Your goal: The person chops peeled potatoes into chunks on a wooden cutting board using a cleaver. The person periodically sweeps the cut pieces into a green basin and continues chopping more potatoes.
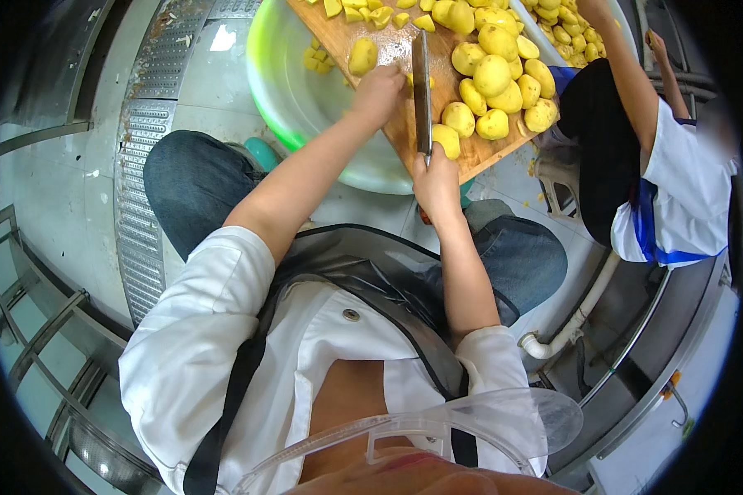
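Note:
My right hand grips the handle of a cleaver, its blade upright over a wooden cutting board. Close to the blade's left side, my left hand has its fingertips against a yellow potato piece, which they partly hide. A whole peeled potato lies just beyond that hand. Several peeled potatoes are heaped on the board's right side, and cut chunks lie along its far edge. Beneath the board is a green-and-white basin with potato chunks inside.
At the right a co-worker in a white top reaches toward a container of potatoes. A plastic stool and a white pipe are nearby. Metal drain grating runs along the left floor, beside a metal rack.

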The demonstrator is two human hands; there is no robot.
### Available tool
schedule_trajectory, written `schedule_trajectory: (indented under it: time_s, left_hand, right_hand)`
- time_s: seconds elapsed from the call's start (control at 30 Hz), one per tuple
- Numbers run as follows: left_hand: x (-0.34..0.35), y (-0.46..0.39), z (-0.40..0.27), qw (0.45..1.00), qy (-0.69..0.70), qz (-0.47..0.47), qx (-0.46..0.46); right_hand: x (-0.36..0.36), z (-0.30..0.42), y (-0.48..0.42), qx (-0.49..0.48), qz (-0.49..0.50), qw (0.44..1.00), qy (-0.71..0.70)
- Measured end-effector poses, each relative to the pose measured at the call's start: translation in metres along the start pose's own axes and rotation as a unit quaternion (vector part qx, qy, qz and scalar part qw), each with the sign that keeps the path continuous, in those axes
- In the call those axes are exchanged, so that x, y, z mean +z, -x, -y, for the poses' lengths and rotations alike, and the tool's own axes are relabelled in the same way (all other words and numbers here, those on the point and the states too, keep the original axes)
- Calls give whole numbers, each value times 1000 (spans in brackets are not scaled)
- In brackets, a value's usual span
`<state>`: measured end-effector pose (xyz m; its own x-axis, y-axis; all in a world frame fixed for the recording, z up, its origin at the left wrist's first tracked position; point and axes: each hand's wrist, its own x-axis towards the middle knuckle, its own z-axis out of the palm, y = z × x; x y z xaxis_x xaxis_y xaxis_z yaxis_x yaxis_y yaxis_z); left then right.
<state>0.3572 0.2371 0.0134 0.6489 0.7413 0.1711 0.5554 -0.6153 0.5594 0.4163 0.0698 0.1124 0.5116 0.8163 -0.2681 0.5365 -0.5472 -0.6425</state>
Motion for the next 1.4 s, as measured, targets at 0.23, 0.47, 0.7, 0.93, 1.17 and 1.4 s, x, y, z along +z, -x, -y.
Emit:
schedule_trajectory:
  time_s: [0.23, 0.47, 0.7, 0.93, 1.17, 1.4]
  left_hand:
    - [-19, -21, 30, 987, -68, -145, 5]
    - [-28, -35, 76, 990, 99, 11, -96]
    - [-4, 8, 39, 977, 163, -30, -131]
    - [-6, 24, 31, 968, 177, -108, -141]
    - [-16, 24, 16, 950, 236, -103, -174]
    - [-12, 14, 26, 975, 189, -99, -59]
  right_hand:
    - [1, -2, 18, 51, 27, 995, -76]
    - [9, -12, 7, 61, 78, 994, -34]
    - [-7, -13, -5, 31, 11, 999, -24]
    - [-18, -6, -4, -53, 33, 997, 40]
    - [-26, 2, -11, -89, 91, 981, 149]
    - [-20, 0, -6, -61, 52, 987, 136]
